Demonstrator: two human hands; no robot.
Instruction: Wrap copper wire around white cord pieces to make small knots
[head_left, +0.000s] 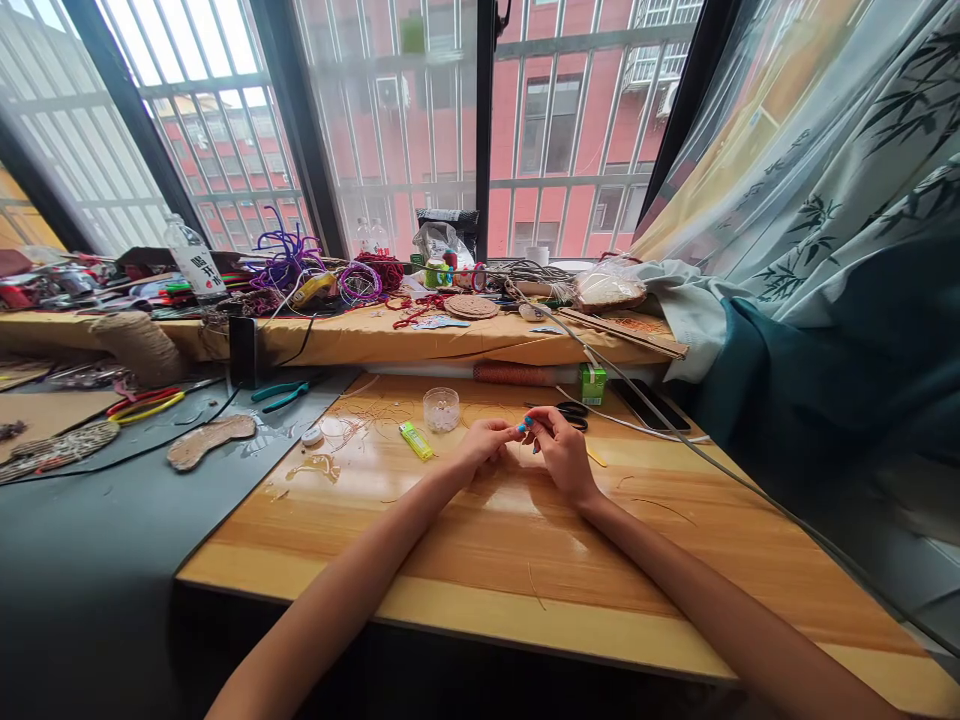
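My left hand and my right hand meet fingertip to fingertip above the wooden table. Both are closed in a pinch, with blue nails showing; whatever lies between the fingers is too small to make out. Just behind the left hand stands a clear round tub with small pale bits in it. A yellow-green lighter lies to the left of that hand. Black-handled scissors are partly hidden behind my right hand. Loose thin brown threads lie on the wood.
A white cap rests at the table's left. Green carton, dark phone and a grey cable lie at the back right. Blue-handled pliers sit on the grey surface at left. The cluttered ledge runs behind.
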